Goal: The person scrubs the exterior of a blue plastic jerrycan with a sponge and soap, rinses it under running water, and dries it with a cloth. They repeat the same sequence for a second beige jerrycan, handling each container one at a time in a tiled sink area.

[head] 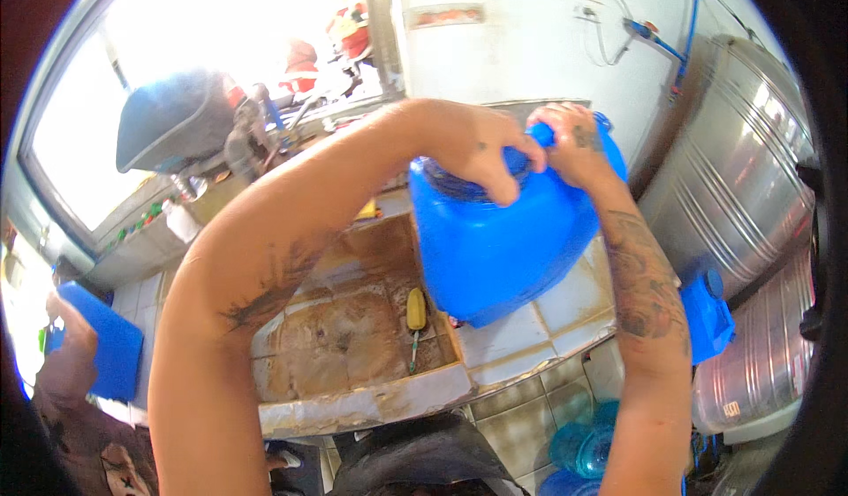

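Note:
A large blue plastic jerrycan [503, 237] stands tilted on the tiled counter [510, 337], at the right edge of the tiled sink basin [344, 350]. My left hand [487, 155] reaches over its top, with thumb and fingers around the dark blue screw cap [515, 161]. My right hand [570, 135] grips the jerrycan's handle [542, 133] at the back of the top. Part of the cap is hidden under my left fingers. In the basin lie a yellow brush or sponge [415, 307] and a toothbrush [414, 353].
At the far left, another person's hand [73, 324] is at a blue container [112, 343]. Steel tanks [729, 145] stand to the right, beside a smaller blue jerrycan [705, 317]. Water jugs [586, 446] sit below the counter. A white bottle [180, 221] rests by the window.

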`<state>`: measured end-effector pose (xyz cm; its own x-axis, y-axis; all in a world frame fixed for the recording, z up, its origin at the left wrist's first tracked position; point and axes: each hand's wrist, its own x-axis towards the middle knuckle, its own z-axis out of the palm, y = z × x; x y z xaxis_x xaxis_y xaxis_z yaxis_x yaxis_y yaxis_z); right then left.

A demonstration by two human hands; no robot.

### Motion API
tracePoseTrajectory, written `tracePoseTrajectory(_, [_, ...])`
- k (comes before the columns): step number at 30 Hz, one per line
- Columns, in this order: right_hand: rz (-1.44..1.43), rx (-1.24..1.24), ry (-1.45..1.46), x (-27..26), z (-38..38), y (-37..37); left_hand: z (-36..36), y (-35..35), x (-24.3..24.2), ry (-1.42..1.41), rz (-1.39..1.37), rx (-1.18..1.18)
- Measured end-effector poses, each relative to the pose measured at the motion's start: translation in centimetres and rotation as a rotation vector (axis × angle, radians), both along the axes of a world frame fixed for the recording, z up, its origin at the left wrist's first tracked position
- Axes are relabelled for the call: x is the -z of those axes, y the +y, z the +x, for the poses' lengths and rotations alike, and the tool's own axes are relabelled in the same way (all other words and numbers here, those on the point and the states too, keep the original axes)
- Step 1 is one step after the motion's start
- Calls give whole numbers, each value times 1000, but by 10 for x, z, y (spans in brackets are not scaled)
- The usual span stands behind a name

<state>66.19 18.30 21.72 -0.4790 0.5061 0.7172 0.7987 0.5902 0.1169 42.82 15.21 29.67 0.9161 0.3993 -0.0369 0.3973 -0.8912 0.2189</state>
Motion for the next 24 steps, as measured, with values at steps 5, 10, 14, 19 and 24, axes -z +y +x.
tracePoseTrajectory(5, [89,128,-132,5,66,-5,-65,-101,70,-554,627,-94])
tracePoseTrajectory(10, [-87,144,-188,-21,37,-8,-332,-225,221,-517,515,-891])
tracePoseTrajectory(14, [68,-43,29,-45,15,-31,-520,-411,278,-251,303,-1758])
tracePoseTrajectory(19, [-236,-321,535,4,-180,-143,-567,-511,363,-64,111,-1558])
tracePoseTrajectory(24, [-798,-779,180,122,-435,-243,-535,-439,320,-853,48,-1540])
